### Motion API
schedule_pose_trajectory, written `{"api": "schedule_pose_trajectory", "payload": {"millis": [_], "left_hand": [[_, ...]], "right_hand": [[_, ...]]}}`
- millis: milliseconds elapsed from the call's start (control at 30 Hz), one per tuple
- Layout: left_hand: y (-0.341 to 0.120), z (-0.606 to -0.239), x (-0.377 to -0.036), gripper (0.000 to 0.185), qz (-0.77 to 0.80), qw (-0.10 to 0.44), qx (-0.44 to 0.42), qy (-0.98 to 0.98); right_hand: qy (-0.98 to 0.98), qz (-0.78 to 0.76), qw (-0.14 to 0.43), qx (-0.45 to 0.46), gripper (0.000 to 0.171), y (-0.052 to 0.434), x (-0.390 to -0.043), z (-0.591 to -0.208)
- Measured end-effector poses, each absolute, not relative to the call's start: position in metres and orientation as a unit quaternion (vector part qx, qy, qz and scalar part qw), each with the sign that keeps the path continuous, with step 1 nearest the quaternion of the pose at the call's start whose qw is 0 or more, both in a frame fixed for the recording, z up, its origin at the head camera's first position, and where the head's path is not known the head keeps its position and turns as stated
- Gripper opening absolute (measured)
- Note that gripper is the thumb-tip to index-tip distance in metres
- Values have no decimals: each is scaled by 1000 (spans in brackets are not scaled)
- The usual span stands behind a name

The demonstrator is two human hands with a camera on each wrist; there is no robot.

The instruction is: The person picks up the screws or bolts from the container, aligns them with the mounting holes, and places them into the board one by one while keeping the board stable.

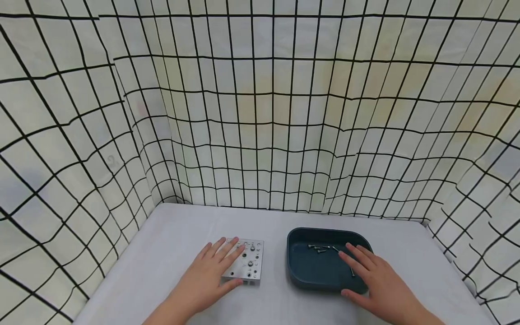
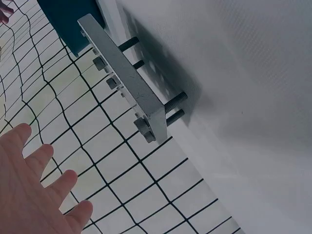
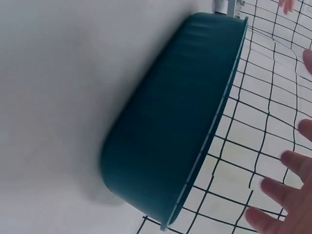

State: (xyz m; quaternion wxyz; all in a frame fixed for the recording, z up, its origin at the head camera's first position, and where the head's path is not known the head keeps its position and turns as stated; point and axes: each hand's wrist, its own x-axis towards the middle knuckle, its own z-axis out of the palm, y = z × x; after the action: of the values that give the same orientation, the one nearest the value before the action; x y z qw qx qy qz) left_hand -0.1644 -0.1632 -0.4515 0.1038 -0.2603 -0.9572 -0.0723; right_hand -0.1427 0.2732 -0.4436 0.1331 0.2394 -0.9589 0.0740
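Note:
A silver metal plate [image 1: 253, 264] with holes and several bolts stands on the white table. In the left wrist view the plate [image 2: 129, 73] is seen edge-on, raised on threaded bolts that stick out below it. My left hand [image 1: 209, 275] hovers over its left part with fingers spread, holding nothing. To the right sits a dark teal tray [image 1: 300, 280] with several small screws [image 1: 318, 247] lying in it. Over the tray's right side hangs my right hand [image 1: 378, 280], fingers spread and nothing held. The right wrist view shows these fingers above the tray's rim.
White cloth walls with a black grid [image 1: 272, 108] enclose the table at the back and both sides. The white tabletop [image 1: 183, 230] ends at a back edge near the foot of the wall. Bare table separates the plate and the tray.

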Motion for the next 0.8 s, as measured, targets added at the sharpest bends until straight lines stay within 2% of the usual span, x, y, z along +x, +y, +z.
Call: {"api": "schedule_pose_trajectory", "payload": {"millis": [300, 600, 800], "left_hand": [[-171, -456, -170, 74, -116, 78, -225, -964], [-184, -459, -178, 71, -166, 35, -175, -970], [-196, -469, -189, 72, -210, -22, -136, -968]], "right_hand": [[-969, 92, 84, 213, 56, 273, -153, -431], [-979, 131, -65, 144, 28, 275, -182, -422], [-975, 109, -103, 164, 19, 277, -200, -421]]}}
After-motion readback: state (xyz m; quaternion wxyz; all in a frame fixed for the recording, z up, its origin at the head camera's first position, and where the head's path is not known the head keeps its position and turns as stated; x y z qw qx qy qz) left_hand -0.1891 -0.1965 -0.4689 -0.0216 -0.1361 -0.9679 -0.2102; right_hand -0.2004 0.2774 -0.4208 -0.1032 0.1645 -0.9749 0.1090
